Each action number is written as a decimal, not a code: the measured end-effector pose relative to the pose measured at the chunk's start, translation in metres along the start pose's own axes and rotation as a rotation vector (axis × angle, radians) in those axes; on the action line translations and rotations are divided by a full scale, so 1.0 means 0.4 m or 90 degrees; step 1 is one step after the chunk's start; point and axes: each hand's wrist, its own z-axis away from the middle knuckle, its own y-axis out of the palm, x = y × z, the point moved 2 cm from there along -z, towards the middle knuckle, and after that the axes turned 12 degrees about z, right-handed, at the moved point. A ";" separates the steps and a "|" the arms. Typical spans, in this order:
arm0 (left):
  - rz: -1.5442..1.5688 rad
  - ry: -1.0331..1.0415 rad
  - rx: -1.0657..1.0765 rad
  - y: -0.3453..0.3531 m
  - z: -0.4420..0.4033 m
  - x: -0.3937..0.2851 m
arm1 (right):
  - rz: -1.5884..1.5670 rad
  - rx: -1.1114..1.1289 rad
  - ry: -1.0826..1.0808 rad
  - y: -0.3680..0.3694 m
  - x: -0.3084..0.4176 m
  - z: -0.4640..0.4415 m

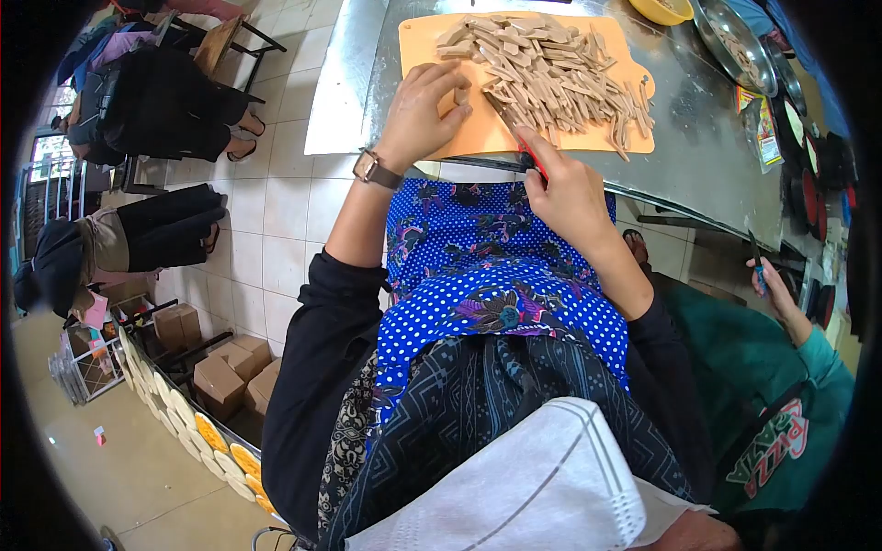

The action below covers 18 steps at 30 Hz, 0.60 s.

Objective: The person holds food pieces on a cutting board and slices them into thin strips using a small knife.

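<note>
Light brown cut strips of food (551,78) lie in a wide heap on an orange cutting board (427,46). My right hand (571,193) grips a knife (531,154) by its red handle. The blade points up and left, its tip side close to the heap's lower left edge. My left hand (423,115), with a watch on the wrist, hovers over or rests on the board's left part; which one I cannot tell. Its fingers curve loosely, the thumb stands apart from them, and I see nothing between them.
The board lies on a metal table (707,156). At the back right are a yellow bowl (663,11), a metal bowl (730,46) and a colourful packet (761,129). Close on my right, a person in a green sleeve (827,354) holds a knife (757,262). Cardboard boxes (220,376) stand left.
</note>
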 end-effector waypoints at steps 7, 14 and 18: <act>0.130 -0.140 0.024 0.063 0.031 -0.053 | 0.001 -0.021 0.000 0.012 -0.012 0.000; 0.306 -0.226 -0.012 0.075 0.050 -0.122 | 0.019 0.035 0.016 0.011 -0.004 -0.001; 0.305 -0.183 -0.040 0.081 0.045 -0.142 | 0.004 0.006 -0.007 0.018 0.004 -0.011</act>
